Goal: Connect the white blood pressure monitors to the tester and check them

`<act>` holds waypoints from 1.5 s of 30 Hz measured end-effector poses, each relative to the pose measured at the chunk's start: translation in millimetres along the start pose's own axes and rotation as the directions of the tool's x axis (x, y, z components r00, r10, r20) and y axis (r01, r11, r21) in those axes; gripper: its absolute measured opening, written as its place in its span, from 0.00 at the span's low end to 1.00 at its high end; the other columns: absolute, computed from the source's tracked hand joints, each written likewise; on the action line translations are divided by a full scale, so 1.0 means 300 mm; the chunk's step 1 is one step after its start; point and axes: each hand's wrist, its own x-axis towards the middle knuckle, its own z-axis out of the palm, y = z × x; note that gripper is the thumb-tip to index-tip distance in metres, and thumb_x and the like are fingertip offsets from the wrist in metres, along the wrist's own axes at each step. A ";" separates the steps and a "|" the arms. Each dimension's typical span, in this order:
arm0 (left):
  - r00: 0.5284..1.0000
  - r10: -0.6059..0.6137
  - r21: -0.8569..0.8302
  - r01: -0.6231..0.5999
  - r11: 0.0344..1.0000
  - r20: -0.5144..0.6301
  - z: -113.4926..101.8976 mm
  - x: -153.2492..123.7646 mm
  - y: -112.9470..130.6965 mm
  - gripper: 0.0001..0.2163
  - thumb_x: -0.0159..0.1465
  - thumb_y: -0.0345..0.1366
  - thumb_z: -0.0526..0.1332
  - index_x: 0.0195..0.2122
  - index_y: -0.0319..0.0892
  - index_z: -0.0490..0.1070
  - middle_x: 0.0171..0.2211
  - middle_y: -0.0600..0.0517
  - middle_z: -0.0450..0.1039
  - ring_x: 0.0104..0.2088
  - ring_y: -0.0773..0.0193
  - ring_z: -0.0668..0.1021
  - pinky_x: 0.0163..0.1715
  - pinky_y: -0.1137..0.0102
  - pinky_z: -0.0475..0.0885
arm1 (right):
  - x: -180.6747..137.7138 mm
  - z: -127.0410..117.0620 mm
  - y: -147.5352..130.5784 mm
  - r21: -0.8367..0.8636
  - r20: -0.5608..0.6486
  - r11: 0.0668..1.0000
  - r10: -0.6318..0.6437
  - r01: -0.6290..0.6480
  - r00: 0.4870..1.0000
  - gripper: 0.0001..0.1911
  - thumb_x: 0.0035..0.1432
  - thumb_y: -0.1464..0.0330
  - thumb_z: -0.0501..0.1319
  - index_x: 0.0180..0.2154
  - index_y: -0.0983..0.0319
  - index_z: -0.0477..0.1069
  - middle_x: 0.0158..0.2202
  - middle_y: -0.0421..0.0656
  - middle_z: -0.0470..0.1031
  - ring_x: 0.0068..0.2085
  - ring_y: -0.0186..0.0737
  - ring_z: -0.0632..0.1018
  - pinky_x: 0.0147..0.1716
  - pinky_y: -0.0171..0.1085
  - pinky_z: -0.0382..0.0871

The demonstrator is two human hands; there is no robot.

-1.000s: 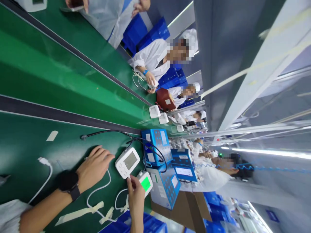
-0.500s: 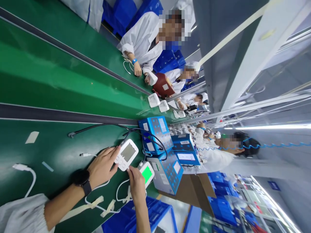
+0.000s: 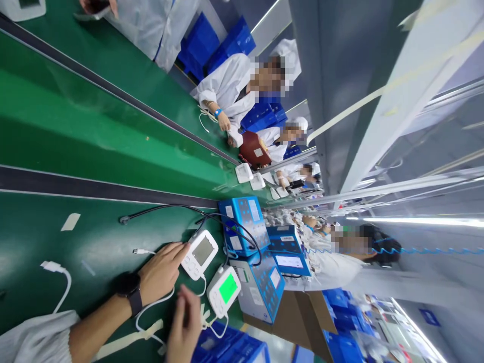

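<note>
My left hand (image 3: 161,272), with a black watch on the wrist, has its fingers on the near edge of a white electronic device (image 3: 197,254) with a blank grey screen and round buttons. A white cable (image 3: 204,286) runs from that device's lower side. My right hand (image 3: 185,320) is a little blurred, below the device and apart from it; its fingers are loosely curled, with nothing visible in them. Beside it lies a second white device (image 3: 224,291) with a lit green screen and a cable.
Blue instrument boxes (image 3: 242,224) with a black cable (image 3: 177,205) stand past the devices. Loose white cable ends (image 3: 55,267) and tape strips (image 3: 70,222) lie on the green table (image 3: 34,232). Co-workers in white (image 3: 230,83) sit across the conveyor. A blue crate (image 3: 230,345) is below.
My right hand has left the first device's edge and moved down and left. A cable now shows at that device's lower side. My left hand stays at the device; the view has shifted slightly.
</note>
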 end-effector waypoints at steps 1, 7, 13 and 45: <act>1.000 -0.012 -0.005 0.012 1.000 0.020 -0.007 0.001 0.002 0.34 0.60 0.18 0.49 0.69 0.39 0.58 0.65 0.42 0.69 0.65 0.54 0.70 0.64 0.56 0.70 | -0.041 0.024 0.001 0.004 0.066 0.999 -0.037 0.037 0.997 0.14 0.74 0.66 0.56 0.51 0.59 0.79 0.44 0.48 0.81 0.45 0.46 0.82 0.46 0.41 0.76; 0.998 -0.035 -0.045 0.038 0.998 0.059 -0.019 0.015 0.031 0.34 0.59 0.17 0.50 0.68 0.36 0.59 0.64 0.40 0.69 0.64 0.52 0.71 0.64 0.54 0.71 | -0.072 0.048 -0.002 -0.038 -0.030 0.994 0.098 -0.099 0.995 0.18 0.74 0.63 0.58 0.59 0.63 0.71 0.37 0.44 0.79 0.35 0.40 0.81 0.37 0.35 0.75; 0.994 -0.085 -0.107 0.091 0.990 0.062 -0.019 0.029 0.049 0.32 0.59 0.16 0.51 0.66 0.34 0.62 0.62 0.39 0.71 0.63 0.51 0.71 0.63 0.55 0.70 | -0.029 0.035 -0.035 -0.113 0.059 0.987 0.118 -0.110 0.991 0.17 0.75 0.61 0.55 0.56 0.64 0.72 0.43 0.49 0.79 0.41 0.43 0.81 0.37 0.36 0.73; 0.997 0.059 0.001 -0.059 0.998 0.043 -0.031 0.029 0.055 0.27 0.58 0.17 0.60 0.56 0.45 0.77 0.64 0.39 0.67 0.64 0.41 0.70 0.59 0.47 0.73 | -0.036 0.037 -0.068 -0.081 -0.030 0.975 0.205 -0.206 0.978 0.21 0.74 0.67 0.57 0.65 0.60 0.64 0.37 0.41 0.75 0.32 0.35 0.77 0.30 0.33 0.71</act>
